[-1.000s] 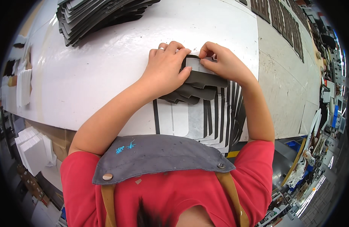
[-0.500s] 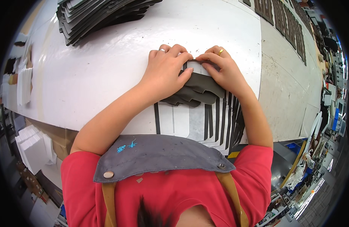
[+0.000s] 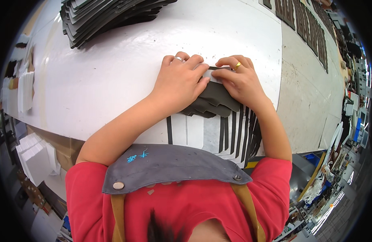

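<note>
In front of me lies a fanned pile of white panels (image 3: pixel 194 131) with black edge strips. Bunched dark grey flaps (image 3: pixel 212 100) of thin sheet material lie across its upper part. At the far edge of the top panel, a narrow black strip (image 3: pixel 220 68) shows between my hands. My left hand (image 3: pixel 182 80) has bent fingers pressed on that edge, its thumb over the dark flaps. From the other side my right hand (image 3: pixel 239 80) pinches the same edge with thumb and curled fingers. The fingertips partly hide the edge.
A tall stack of dark and light sheets (image 3: pixel 109 20) stands at the far left of the white table (image 3: pixel 93 80). Dark strips (image 3: pixel 301 24) lie in rows at the far right. White blocks (image 3: pixel 38 159) sit lower left, beside the table's edge.
Both hands and the panel edge have shifted slightly nearer to me and right. The fingers of my right hand are more curled, and more of the black strip shows.
</note>
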A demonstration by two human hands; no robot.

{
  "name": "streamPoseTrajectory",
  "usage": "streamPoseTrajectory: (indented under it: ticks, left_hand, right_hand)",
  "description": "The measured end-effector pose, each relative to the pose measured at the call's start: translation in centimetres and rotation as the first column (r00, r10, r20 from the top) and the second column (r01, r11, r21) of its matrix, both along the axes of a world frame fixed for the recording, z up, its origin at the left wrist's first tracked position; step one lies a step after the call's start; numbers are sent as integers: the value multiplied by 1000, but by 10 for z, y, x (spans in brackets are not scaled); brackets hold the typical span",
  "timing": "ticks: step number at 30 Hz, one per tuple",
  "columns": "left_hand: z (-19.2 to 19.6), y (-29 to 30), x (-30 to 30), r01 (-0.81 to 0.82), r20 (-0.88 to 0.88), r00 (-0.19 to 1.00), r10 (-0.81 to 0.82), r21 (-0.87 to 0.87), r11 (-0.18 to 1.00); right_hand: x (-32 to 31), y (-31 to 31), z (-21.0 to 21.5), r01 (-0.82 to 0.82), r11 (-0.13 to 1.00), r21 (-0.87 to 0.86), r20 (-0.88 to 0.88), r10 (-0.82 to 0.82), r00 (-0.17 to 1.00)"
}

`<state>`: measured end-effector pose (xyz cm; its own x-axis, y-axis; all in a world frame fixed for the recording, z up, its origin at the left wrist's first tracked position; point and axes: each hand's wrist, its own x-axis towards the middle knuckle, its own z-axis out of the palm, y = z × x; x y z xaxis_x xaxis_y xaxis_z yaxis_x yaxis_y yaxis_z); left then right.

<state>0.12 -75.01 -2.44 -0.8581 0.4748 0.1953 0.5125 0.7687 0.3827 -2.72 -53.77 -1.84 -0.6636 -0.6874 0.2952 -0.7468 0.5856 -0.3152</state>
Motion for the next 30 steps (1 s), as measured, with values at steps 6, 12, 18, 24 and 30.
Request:
streamPoseTrajectory:
  ticks: [6, 12, 18, 24, 30]
  left_hand:
    - [-2, -1, 0, -9, 5, 1000, 9, 30, 1000]
    - [-3, -3, 2, -69, 56, 997, 62, 138, 988]
    - [-6, -8, 7, -66, 30, 998, 62, 150, 987]
    - [-8, -8, 9, -58, -10, 998, 60, 145, 988]
    - [-4, -6, 12, -10, -75, 997, 7, -42, 999]
  right_hand:
    - [-1, -4, -4, 52, 997, -63, 51, -49, 997]
    - [1, -2, -3, 65, 993, -97, 121, -53, 991]
    - [0, -6, 0, 5, 999, 49, 1, -5, 1000]
    - [6, -10, 0, 37, 987, 160, -78, -25, 997]
    - [8, -11, 0, 42, 982, 183, -76, -28, 997]
